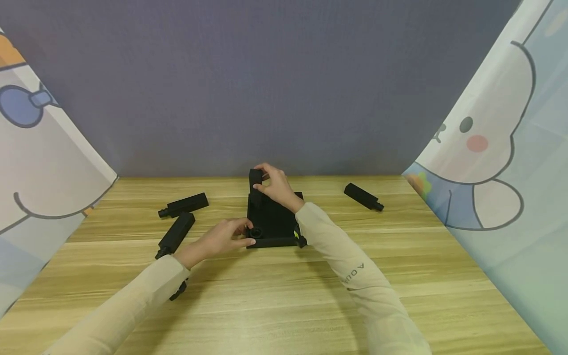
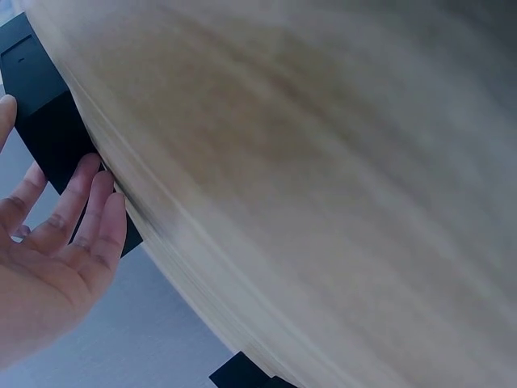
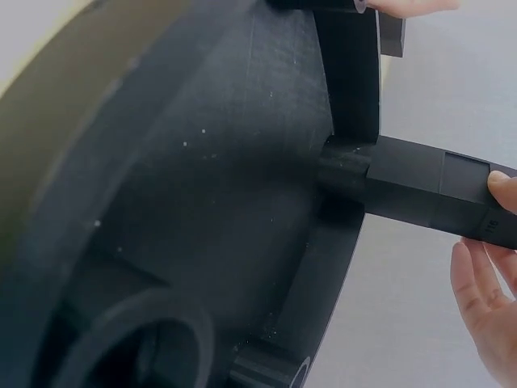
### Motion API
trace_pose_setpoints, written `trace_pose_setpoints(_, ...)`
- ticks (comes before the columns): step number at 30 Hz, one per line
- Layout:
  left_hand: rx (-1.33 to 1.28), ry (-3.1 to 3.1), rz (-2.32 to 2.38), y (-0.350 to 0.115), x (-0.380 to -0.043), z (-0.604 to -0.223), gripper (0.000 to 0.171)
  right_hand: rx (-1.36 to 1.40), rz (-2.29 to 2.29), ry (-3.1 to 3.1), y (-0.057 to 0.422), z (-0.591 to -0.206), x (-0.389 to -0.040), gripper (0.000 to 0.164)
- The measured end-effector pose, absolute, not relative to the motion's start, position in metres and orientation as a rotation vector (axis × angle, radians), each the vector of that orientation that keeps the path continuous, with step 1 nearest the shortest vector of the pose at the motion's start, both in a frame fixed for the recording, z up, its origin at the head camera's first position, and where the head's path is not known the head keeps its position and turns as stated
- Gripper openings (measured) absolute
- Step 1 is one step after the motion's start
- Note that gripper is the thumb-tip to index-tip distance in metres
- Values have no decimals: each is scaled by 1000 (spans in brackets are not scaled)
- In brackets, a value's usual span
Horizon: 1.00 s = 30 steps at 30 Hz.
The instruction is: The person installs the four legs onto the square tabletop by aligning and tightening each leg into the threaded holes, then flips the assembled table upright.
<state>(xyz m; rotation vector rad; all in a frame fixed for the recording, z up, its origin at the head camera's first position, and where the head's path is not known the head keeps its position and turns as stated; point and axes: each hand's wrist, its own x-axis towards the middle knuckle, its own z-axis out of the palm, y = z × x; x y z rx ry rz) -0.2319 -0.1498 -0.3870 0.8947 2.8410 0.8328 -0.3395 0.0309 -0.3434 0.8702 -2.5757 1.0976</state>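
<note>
A black square base (image 1: 277, 217) with raised edges and round corner sockets lies on the table. At its far left corner a black square-section leg (image 1: 256, 183) stands upright. My right hand (image 1: 276, 186) pinches the upper part of this leg between thumb and fingers. In the right wrist view, the leg's narrower round end (image 3: 343, 168) meets the corner of the base; how deep it sits cannot be told. My left hand (image 1: 226, 235) holds the base's near left corner, thumb at the front edge and fingers along the left side, beside a round socket (image 1: 256, 232).
Two black legs with threaded-looking ends, one farther (image 1: 188, 203) and one nearer (image 1: 176, 234), lie left of the base. Another leg (image 1: 363, 196) lies at the far right. Small dark objects show partly beneath both sleeves. A grey panel (image 1: 266, 88) stands behind the table.
</note>
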Motion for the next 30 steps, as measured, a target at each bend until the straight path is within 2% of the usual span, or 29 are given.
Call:
trace_pose_setpoints(20,891,2848,827,-149,-231,-386,36,918,1143,-2651,44,-336,-340,50)
trace_pose_setpoints(30,885,2859,806,-149,-230,-387,36,949,1143,-2630,60,-338,-342,46)
